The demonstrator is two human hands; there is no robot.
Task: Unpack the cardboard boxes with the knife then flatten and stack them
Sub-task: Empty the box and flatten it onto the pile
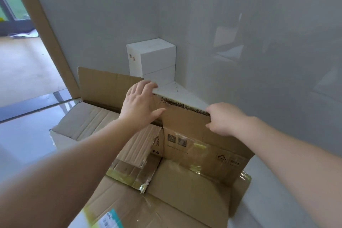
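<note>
A brown cardboard box panel (pixel 187 122) stands upright on a pile of flattened cardboard (pixel 166 200) on the floor. My left hand (pixel 138 103) lies with spread, straight fingers over the panel's top left corner. My right hand (pixel 224 118) grips the panel's top right edge, fingers curled over it and thumb on the near face. The panel's lower part carries printed codes, clear tape and recycling marks. No knife is in view.
Two white boxes (pixel 153 57) are stacked in the grey wall corner behind the panel. An open cardboard box (pixel 96 114) with a raised flap sits at the left. A brown door frame (pixel 42 29) opens to another room at the far left.
</note>
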